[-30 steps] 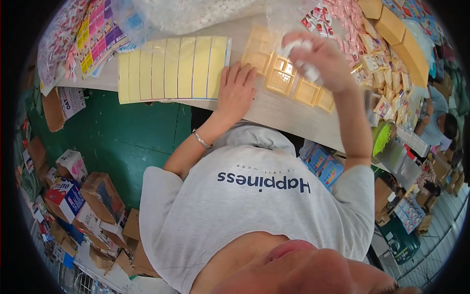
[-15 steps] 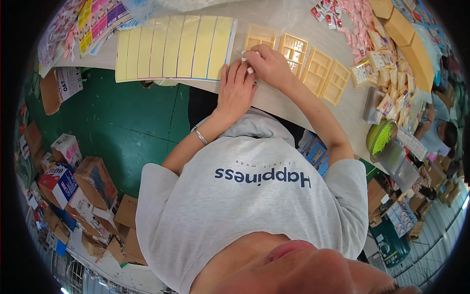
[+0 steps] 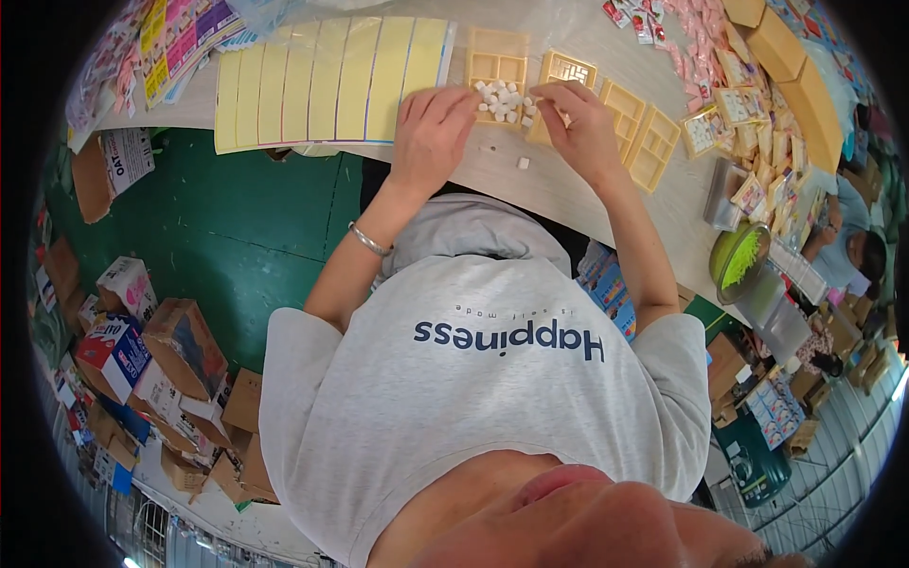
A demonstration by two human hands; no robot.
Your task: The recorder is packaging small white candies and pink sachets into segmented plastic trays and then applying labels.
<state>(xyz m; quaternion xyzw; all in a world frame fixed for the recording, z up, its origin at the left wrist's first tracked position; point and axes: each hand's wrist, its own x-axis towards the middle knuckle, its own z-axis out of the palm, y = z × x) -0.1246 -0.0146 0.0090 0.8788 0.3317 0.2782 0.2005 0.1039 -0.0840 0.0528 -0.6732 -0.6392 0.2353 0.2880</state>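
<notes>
My left hand (image 3: 436,133) lies by the left side of a cream plastic compartment tray (image 3: 485,66), its fingers bent but not closed on anything I can see. Small white cubes (image 3: 502,100) are heaped in the near part of that tray. To their right, my right hand (image 3: 579,123) has its fingers curved and apart, the fingertips beside the cubes at the tray's edge. One loose white cube (image 3: 524,163) sits on the table between my forearms. Partly under my right hand is a second cream tray (image 3: 568,68) with a patterned piece in it.
Two more cream trays (image 3: 653,153) stand to the right. Yellow striped card sheets (image 3: 327,85) lie at left. Beyond the right side are pink packets (image 3: 696,38), filled packs (image 3: 743,104) and a bowl of green bits (image 3: 741,263). Cardboard boxes (image 3: 185,350) crowd the floor at left.
My hands were together over the near end of the first tray. They have parted to its left and right, and the heaped white cubes and the loose one on the table now show.
</notes>
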